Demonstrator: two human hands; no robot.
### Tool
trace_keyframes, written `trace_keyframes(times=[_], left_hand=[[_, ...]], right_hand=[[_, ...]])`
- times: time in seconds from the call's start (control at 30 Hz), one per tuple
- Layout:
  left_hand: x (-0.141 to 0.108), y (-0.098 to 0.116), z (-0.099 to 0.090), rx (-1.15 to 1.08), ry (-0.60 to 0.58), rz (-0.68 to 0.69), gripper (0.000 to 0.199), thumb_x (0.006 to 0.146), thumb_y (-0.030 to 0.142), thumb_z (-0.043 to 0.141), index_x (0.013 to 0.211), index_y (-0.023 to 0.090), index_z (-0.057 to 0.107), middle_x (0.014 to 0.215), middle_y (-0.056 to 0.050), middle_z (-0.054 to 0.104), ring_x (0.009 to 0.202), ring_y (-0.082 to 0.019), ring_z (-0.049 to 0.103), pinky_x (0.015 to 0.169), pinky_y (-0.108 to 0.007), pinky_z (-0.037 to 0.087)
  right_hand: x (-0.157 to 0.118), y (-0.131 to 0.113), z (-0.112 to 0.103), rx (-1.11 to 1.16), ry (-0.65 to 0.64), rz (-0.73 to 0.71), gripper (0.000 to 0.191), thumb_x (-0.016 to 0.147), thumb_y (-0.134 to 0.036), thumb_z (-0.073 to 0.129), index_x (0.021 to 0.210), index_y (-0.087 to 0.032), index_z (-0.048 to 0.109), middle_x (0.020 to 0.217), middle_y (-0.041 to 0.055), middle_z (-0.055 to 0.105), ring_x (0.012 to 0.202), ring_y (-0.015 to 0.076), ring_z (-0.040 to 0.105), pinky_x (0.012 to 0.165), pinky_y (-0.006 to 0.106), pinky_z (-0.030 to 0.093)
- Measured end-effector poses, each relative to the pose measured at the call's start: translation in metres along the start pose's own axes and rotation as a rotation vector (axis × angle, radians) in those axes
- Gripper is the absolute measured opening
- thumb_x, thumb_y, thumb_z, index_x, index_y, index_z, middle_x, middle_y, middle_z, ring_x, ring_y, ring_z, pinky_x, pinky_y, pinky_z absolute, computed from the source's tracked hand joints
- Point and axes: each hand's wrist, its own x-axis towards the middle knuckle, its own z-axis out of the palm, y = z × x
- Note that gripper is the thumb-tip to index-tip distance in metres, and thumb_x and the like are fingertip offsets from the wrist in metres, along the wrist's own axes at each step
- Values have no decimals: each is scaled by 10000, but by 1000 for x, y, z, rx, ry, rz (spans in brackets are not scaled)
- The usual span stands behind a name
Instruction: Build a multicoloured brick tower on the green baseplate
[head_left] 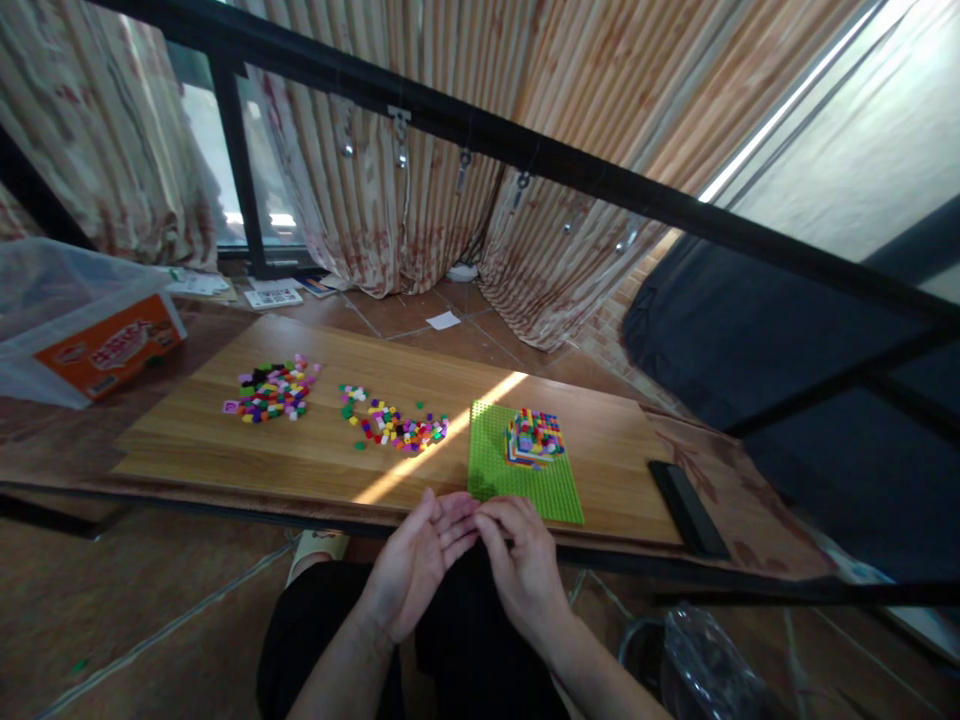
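Note:
My left hand (pixel 424 555) is palm up with its fingers spread, at the near edge of the wooden board (pixel 615 450). Its palm shows nothing in it. My right hand (pixel 521 555) is closed beside it, thumb and fingertips pressed together at the left fingertips; whatever they pinch is too small to make out. Just beyond the hands lies a green baseplate (pixel 491 465), bearing a block structure (pixel 534 438) of stacked multicoloured bricks. Loose small bricks (pixel 409 430) are scattered left of the baseplate, and another pile (pixel 276 392) lies farther left.
A clear plastic bin (pixel 67 320) with an orange label stands at the far left. At the board's right end lies a black oblong object (pixel 688 510). A dark metal rail (pixel 480 135) crosses above the board, before striped curtains. A clear plastic bag (pixel 705 665) is below right.

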Motion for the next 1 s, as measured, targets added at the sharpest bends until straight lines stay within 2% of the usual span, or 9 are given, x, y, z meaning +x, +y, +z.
trace_keyframes(times=[0.1, 0.17, 0.3, 0.4, 0.6, 0.77, 0.9, 1.0], left_hand=[[0, 1, 0, 75, 31, -23, 427, 924, 466, 441, 1046, 125, 667, 1155, -141, 660, 1066, -219, 610, 956, -348, 440], [0, 1, 0, 107, 43, -25, 419, 914, 467, 464, 1033, 124, 673, 1107, -135, 677, 999, -205, 631, 910, -331, 457], [1, 0, -1, 123, 47, 1, 402, 887, 475, 517, 1021, 134, 681, 1025, -117, 696, 898, -178, 646, 847, -304, 473], [2, -1, -2, 124, 63, -2, 390, 888, 463, 520, 1013, 132, 684, 995, -115, 698, 860, -169, 647, 816, -293, 479], [5, -2, -3, 123, 97, -23, 353, 903, 410, 510, 1009, 123, 687, 970, -110, 699, 814, -156, 642, 785, -280, 482], [8, -3, -5, 138, 86, -14, 365, 891, 428, 527, 1022, 126, 685, 968, -107, 700, 800, -153, 638, 771, -277, 482], [7, -3, -4, 146, 95, -12, 355, 880, 422, 547, 1012, 124, 689, 964, -110, 699, 811, -158, 638, 772, -276, 484], [6, -3, -3, 148, 99, -12, 357, 882, 421, 542, 1009, 121, 689, 955, -107, 698, 807, -156, 635, 769, -273, 485]], right_hand=[[21, 16, -23, 200, 178, 209, 220, 876, -382, 568, 851, -198, 686, 804, 27, 681, 763, 166, 605, 700, 298, 485], [35, 27, -38, 334, 249, 296, 269, 816, -441, 629, 820, -181, 697, 719, 20, 669, 681, 151, 590, 641, 283, 480], [51, 40, -55, 652, 292, 409, 284, 716, -436, 736, 840, -181, 720, 761, 32, 693, 663, 129, 600, 630, 278, 507], [53, 42, -57, 746, 292, 422, 270, 690, -404, 766, 853, -192, 729, 794, 37, 701, 684, 131, 614, 640, 288, 528], [57, 45, -58, 684, 291, 373, 260, 697, -369, 758, 896, -204, 732, 867, 40, 723, 725, 134, 622, 664, 292, 525], [63, 47, -62, 577, 288, 308, 226, 692, -355, 750, 857, -201, 728, 789, 16, 713, 683, 128, 604, 665, 294, 511], [67, 51, -66, 380, 286, 252, 196, 716, -363, 718, 826, -200, 722, 791, 25, 722, 731, 165, 637, 724, 342, 523], [74, 54, -72, 134, 233, 119, 159, 780, -346, 656, 816, -208, 726, 848, 40, 719, 807, 184, 653, 753, 341, 519]])
